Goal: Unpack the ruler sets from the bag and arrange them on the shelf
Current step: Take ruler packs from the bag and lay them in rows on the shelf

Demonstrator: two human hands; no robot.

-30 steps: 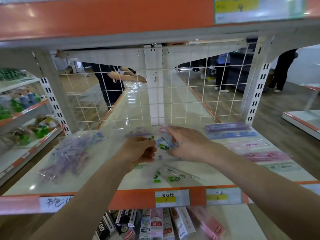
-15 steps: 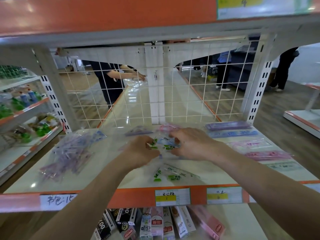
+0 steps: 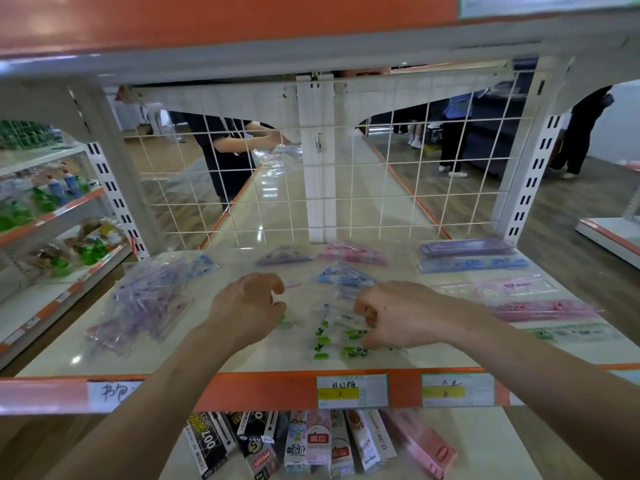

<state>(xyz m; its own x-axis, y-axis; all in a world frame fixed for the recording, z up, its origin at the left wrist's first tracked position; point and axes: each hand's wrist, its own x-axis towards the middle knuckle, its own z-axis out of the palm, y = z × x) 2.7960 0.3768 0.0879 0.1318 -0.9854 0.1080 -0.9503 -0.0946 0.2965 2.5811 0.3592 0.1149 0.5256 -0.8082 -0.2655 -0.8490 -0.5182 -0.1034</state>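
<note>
1. Both hands have drawn apart and back toward the front edge, and the blue-printed clear ruler set (image 3: 346, 277) they were working on together now lies flat on the cream shop shelf (image 3: 221, 362), just behind them
2. Fingers of the right hand (image 3: 401, 317) curl down over the right end of a green-printed clear ruler set (image 3: 341, 341); the see-through wrap hides whether the pinch is closed
3. Fingers of the left hand (image 3: 244, 306) are loosely curled, thumb and forefinger apart, with nothing plainly between them; it sits just left of the green set
4. That green set lies between the two hands, near the front edge, with its long axis running roughly left to right along that edge; the right hand is the nearer one, already at its right end
5. To the right, a row of laid-out ruler sets (image 3: 543, 310) lies along the same axis, so moving the green set there should probably need a sideways carry rather than a turn
6. At far left, well apart, a clear plastic bag of purple ruler sets (image 3: 145, 303) looks far from emptied
</note>
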